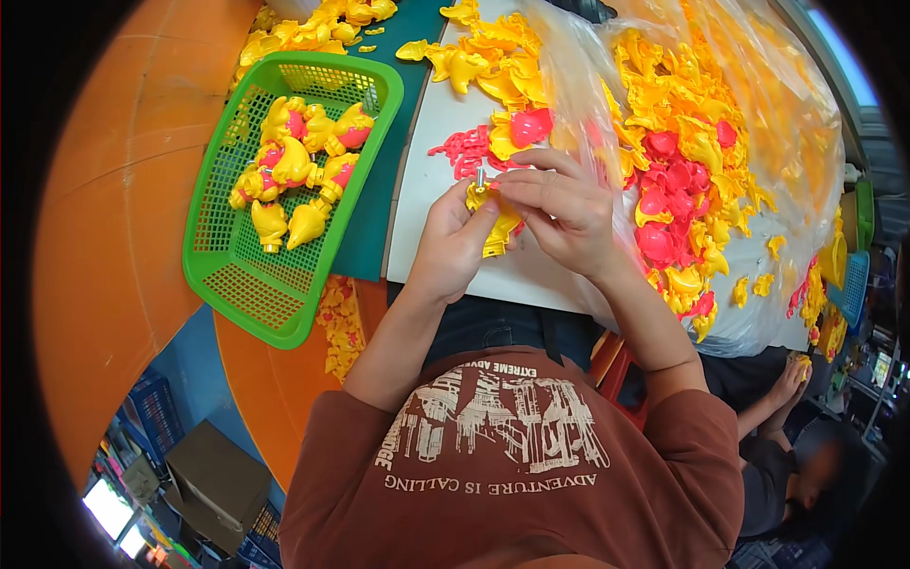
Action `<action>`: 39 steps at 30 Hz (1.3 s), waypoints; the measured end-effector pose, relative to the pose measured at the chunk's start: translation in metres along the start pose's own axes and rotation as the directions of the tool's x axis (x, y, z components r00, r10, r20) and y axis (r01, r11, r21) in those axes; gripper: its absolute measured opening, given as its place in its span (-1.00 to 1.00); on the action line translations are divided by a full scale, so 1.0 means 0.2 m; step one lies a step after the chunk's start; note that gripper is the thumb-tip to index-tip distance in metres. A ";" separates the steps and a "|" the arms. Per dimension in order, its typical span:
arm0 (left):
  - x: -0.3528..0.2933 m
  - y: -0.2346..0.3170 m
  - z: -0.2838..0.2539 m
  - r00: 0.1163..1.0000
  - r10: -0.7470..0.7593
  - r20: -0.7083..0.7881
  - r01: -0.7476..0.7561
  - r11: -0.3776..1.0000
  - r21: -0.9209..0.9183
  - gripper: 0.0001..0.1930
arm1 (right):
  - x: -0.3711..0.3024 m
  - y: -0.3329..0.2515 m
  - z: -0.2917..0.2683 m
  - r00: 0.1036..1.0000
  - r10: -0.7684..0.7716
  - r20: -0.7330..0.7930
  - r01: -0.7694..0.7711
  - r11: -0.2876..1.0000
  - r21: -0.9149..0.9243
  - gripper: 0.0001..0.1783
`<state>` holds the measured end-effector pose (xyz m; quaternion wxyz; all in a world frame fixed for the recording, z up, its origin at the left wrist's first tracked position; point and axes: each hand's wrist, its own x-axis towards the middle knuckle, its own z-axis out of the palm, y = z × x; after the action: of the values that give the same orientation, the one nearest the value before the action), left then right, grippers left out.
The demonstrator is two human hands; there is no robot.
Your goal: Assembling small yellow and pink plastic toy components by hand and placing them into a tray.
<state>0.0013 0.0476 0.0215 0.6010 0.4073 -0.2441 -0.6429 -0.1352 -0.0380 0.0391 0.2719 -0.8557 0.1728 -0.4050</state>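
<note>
A small yellow plastic toy part (pixel 495 226) is held just above the white surface (pixel 436 142), pinched between the left hand (pixel 453 242) from below and the right hand (pixel 559 213) from above; both grips are closed on it. It is judged light, stiff and somewhat slippery, best taken by its thicker body. Its long axis seems tilted, a short metal pin (pixel 481 177) pointing up and away. A green basket (pixel 227 256) of assembled pieces lies to the left.

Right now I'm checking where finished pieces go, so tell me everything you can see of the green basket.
The green basket is a shallow rectangular tray of glossy plastic mesh with a solid rounded rim. It lies flat to the person's left, partly on an orange surface, partly on a dark green mat. In its far half sits a loose cluster of yellow and red toy pieces; the near half is bare mesh. Neither hand touches it.
</note>
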 end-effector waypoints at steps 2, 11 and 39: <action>0.00 0.00 0.01 1.000 0.009 -0.023 -0.009 1.000 -0.004 -0.79 | 0.00 0.00 0.00 1.000 -0.017 0.000 0.017 1.000 -0.024 -0.72; -0.01 -0.02 -0.01 0.997 0.074 0.003 -0.074 0.996 0.048 -0.79 | -0.01 -0.03 0.02 1.000 -0.009 -0.009 0.009 0.998 -0.062 -0.76; -0.01 -0.06 -0.26 0.939 0.002 -0.343 -0.054 0.988 -0.143 -0.76 | 0.05 0.24 0.06 0.906 0.405 0.125 -0.278 0.791 -0.544 -0.86</action>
<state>0.0369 0.0613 -0.0171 0.6722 0.4627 -0.0930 -0.5704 -0.1230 -0.0771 0.0107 0.1210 -0.8925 0.3939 -0.1834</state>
